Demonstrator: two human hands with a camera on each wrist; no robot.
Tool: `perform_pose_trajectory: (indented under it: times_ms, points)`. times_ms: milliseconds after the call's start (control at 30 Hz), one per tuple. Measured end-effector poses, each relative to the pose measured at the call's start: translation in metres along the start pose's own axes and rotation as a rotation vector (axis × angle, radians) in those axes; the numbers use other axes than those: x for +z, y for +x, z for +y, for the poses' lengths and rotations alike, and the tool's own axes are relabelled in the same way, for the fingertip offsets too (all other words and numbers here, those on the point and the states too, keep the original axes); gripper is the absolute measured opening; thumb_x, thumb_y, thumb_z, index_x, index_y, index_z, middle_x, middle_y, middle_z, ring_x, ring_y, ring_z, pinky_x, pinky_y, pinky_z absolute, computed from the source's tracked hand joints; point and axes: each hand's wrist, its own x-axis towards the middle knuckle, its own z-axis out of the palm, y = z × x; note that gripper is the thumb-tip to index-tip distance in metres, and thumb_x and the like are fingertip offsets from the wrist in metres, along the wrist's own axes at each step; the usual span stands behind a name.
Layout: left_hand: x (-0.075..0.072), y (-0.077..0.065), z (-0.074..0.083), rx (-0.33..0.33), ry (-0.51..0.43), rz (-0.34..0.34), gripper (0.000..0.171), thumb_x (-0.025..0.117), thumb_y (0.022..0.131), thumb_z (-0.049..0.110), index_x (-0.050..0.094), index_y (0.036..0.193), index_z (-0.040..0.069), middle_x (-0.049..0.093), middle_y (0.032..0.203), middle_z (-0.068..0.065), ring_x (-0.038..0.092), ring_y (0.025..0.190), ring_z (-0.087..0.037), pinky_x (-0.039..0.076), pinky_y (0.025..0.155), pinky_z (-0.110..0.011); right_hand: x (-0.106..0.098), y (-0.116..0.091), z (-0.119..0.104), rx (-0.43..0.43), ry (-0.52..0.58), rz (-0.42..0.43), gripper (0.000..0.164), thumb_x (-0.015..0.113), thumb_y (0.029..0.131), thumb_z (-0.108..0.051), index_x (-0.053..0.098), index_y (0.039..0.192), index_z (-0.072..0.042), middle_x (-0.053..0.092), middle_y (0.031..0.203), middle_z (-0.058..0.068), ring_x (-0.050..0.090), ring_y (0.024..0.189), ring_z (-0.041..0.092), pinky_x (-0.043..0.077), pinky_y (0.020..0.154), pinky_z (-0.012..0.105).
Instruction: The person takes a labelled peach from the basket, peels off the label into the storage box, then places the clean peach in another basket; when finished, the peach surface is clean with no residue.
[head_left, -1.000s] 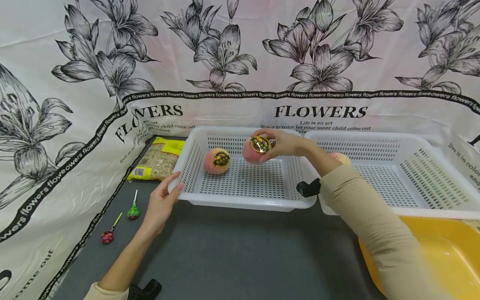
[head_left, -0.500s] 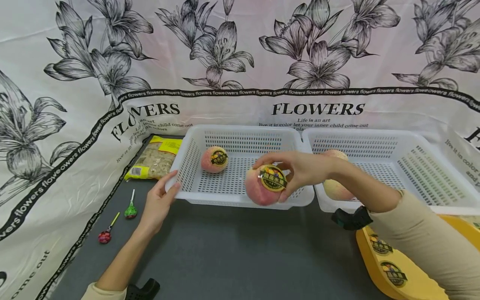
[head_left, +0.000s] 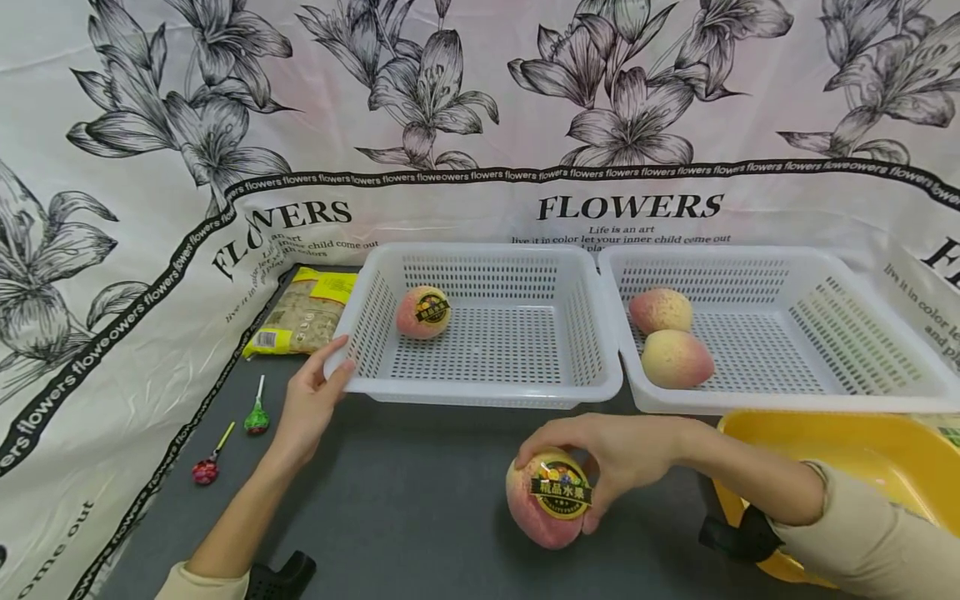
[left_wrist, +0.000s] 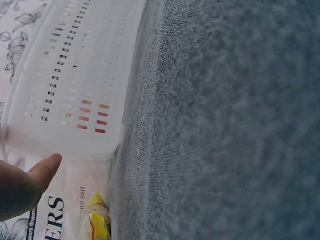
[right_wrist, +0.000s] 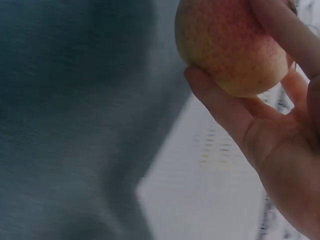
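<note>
A pink and yellow peach (head_left: 546, 510) with a round black and gold sticker is gripped by my right hand (head_left: 618, 458), over the grey table in front of the baskets. In the right wrist view, fingers and thumb hold the peach (right_wrist: 227, 47) from its sides. My left hand (head_left: 311, 400) holds the left front corner of the white basket (head_left: 480, 395), thumb at the rim. Inside that basket lies one stickered peach (head_left: 411, 315). The left wrist view shows the thumb (left_wrist: 46, 171) beside the basket's perforated wall (left_wrist: 70, 90).
To the right, a second white basket (head_left: 757, 402) holds two peaches (head_left: 671, 360). A yellow basin (head_left: 757, 425) sits in front of it, partly behind the right forearm. At left lie a yellow packet (head_left: 303, 312), a green lollipop (head_left: 257, 419) and a red lollipop (head_left: 206, 471).
My right hand has carried the peach out of the left basket, toward me, down over the table in front. The left hand stays at the basket corner. The view has tilted slightly down.
</note>
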Motion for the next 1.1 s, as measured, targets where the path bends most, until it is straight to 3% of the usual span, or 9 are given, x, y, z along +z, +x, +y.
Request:
perform_pose_trajectory:
  times_ms: [333, 433, 533, 633, 733, 800, 867, 967, 1100]
  points:
    - [0.001, 0.001, 0.0, -0.007, 0.026, -0.002, 0.054, 0.052, 0.1, 0.028, 0.033, 0.149, 0.015, 0.04, 0.144, -0.013, 0.05, 0.116, -0.027, 0.039, 0.096, -0.048, 0.018, -0.008, 0.029, 0.08, -0.047, 0.084, 0.073, 0.084, 0.073, -0.022, 0.045, 0.134, -0.016, 0.051, 0.126, -0.004, 0.049, 0.11, 0.014, 0.047, 0.088, 0.031]
    - [0.003, -0.001, 0.004, 0.048, 0.078, 0.061, 0.057, 0.053, 0.099, 0.026, 0.032, 0.149, 0.011, 0.035, 0.147, -0.012, 0.043, 0.126, -0.026, 0.037, 0.1, -0.045, 0.019, -0.009, 0.03, 0.089, -0.064, 0.083, 0.075, 0.085, 0.072, -0.021, 0.044, 0.135, -0.018, 0.05, 0.127, -0.006, 0.048, 0.111, 0.013, 0.046, 0.09, 0.031]
    - [0.01, -0.007, 0.01, 0.234, 0.058, 0.192, 0.054, 0.057, 0.096, 0.013, 0.035, 0.145, 0.003, 0.034, 0.146, -0.015, 0.036, 0.131, -0.025, 0.033, 0.103, -0.04, 0.019, -0.011, 0.031, 0.096, -0.07, 0.081, 0.075, 0.085, 0.073, -0.021, 0.043, 0.136, -0.019, 0.049, 0.128, -0.007, 0.047, 0.112, 0.013, 0.044, 0.093, 0.031]
    - [0.023, -0.014, 0.017, 0.546, -0.051, 0.261, 0.046, 0.059, 0.091, -0.003, 0.043, 0.134, -0.007, 0.04, 0.135, -0.019, 0.041, 0.125, -0.026, 0.036, 0.102, -0.034, 0.019, -0.012, 0.031, 0.095, -0.06, 0.082, 0.075, 0.084, 0.074, -0.02, 0.043, 0.137, -0.018, 0.049, 0.129, -0.006, 0.047, 0.112, 0.014, 0.044, 0.093, 0.031]
    - [0.042, -0.021, 0.023, 0.838, -0.175, 0.143, 0.039, 0.061, 0.089, -0.003, 0.046, 0.123, -0.015, 0.048, 0.122, -0.02, 0.051, 0.113, -0.025, 0.043, 0.095, -0.032, 0.02, -0.012, 0.031, 0.092, -0.039, 0.084, 0.074, 0.083, 0.075, -0.02, 0.042, 0.137, -0.017, 0.048, 0.13, -0.005, 0.047, 0.113, 0.015, 0.044, 0.093, 0.032]
    - [0.056, -0.028, 0.026, 0.902, -0.193, -0.026, 0.042, 0.063, 0.092, 0.008, 0.046, 0.123, -0.015, 0.051, 0.12, -0.017, 0.054, 0.109, -0.024, 0.046, 0.091, -0.032, 0.02, -0.012, 0.031, 0.089, -0.033, 0.088, 0.073, 0.082, 0.076, -0.021, 0.042, 0.137, -0.017, 0.048, 0.13, -0.005, 0.047, 0.113, 0.015, 0.044, 0.093, 0.032]
    - [0.071, -0.038, 0.028, 0.846, -0.187, -0.228, 0.051, 0.066, 0.091, 0.016, 0.044, 0.128, -0.011, 0.051, 0.123, -0.017, 0.054, 0.11, -0.027, 0.046, 0.091, -0.033, 0.02, -0.012, 0.032, 0.082, -0.029, 0.093, 0.073, 0.082, 0.076, -0.022, 0.042, 0.137, -0.017, 0.048, 0.131, -0.004, 0.047, 0.113, 0.015, 0.044, 0.093, 0.033]
    - [0.094, -0.051, 0.028, 0.595, -0.093, -0.486, 0.067, 0.07, 0.089, 0.022, 0.035, 0.143, 0.005, 0.045, 0.135, -0.014, 0.048, 0.119, -0.031, 0.043, 0.095, -0.034, 0.021, -0.012, 0.034, 0.073, -0.023, 0.099, 0.074, 0.082, 0.077, -0.022, 0.041, 0.138, -0.016, 0.048, 0.131, -0.004, 0.048, 0.114, 0.015, 0.045, 0.092, 0.033]
    - [0.121, -0.06, 0.023, 0.307, 0.052, -0.663, 0.085, 0.076, 0.083, 0.025, 0.023, 0.149, 0.019, 0.035, 0.143, -0.01, 0.038, 0.129, -0.03, 0.037, 0.101, -0.035, 0.022, -0.012, 0.035, 0.058, -0.004, 0.103, 0.075, 0.081, 0.077, -0.021, 0.04, 0.139, -0.015, 0.048, 0.132, -0.002, 0.049, 0.113, 0.016, 0.047, 0.089, 0.032]
